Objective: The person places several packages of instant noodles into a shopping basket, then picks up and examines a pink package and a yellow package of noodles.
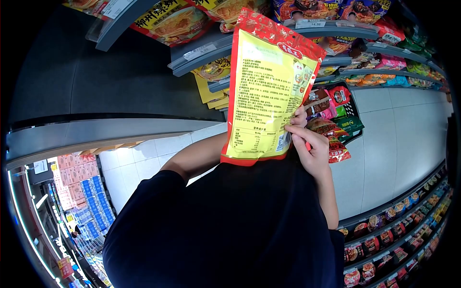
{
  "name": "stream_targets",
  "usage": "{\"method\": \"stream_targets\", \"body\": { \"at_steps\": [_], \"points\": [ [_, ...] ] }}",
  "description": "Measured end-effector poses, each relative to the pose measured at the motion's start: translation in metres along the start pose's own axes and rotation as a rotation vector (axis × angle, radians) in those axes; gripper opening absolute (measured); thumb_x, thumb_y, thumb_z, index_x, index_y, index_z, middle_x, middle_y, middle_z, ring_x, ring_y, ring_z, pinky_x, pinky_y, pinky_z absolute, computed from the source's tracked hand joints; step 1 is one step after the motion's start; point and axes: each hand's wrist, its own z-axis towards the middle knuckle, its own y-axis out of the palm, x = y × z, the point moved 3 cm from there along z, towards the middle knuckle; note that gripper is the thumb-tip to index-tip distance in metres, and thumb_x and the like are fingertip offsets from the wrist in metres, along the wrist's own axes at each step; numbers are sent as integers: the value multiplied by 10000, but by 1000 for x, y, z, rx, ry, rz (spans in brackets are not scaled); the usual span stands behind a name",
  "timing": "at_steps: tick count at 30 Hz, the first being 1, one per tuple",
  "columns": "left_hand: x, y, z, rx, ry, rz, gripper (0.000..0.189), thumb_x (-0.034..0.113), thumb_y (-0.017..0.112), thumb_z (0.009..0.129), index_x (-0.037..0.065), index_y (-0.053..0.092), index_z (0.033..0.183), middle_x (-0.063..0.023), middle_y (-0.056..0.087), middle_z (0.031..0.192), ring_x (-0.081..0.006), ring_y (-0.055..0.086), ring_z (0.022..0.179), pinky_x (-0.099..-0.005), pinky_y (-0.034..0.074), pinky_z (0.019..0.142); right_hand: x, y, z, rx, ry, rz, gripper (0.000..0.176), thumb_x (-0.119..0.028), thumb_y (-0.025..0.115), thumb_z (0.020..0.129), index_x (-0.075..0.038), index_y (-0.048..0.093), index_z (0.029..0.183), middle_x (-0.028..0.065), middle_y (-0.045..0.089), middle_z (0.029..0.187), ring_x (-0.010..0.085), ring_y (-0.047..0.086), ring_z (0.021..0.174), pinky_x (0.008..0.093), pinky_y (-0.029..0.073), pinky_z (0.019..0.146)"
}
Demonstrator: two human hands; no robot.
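Here, yellow packet (269, 91) (print illegible)

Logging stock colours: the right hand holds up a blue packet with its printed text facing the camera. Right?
No. The head view shows the packet is red and yellow, not blue; the right hand holds it, printed text facing the camera.

- We have a single view, worn on the head, facing forward and down with a wide fisheye bend.
- It sits very near the red-and-yellow packet (269, 91), which fills the centre.
- Beyond the packet lie store shelves (201, 50); below it, our dark shirt (225, 230).
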Motion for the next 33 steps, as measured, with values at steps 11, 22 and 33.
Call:
{"method": "stream_targets", "body": {
  "at_steps": [11,22,33],
  "points": [
    [-2,-2,8,-28,26,-50,327,394,509,987,84,429,922,-6,438,815,-121,421,750,-247,381,739,4,-1,1,-19,38,-11,221,-25,637,891,-59,728,1089,118,716,833,199,679,673,293,526,632],
    [-2,-1,13,-29,53,9,372,452,499,983,88,448,924,-3,443,785,-133,422,736,-246,372,715,3,-4,3,-54,91,-6,222,-16,611,906,-34,713,1103,109,719,869,164,675,735,271,512,690],
    [2,8,10,36,15,-6,351,414,474,1007,87,404,901,2,415,807,-112,411,744,-231,380,723,5,-2,4,-17,38,-18,222,-44,644,897,-60,723,1104,126,721,854,207,685,685,294,529,639]
  ]
}}
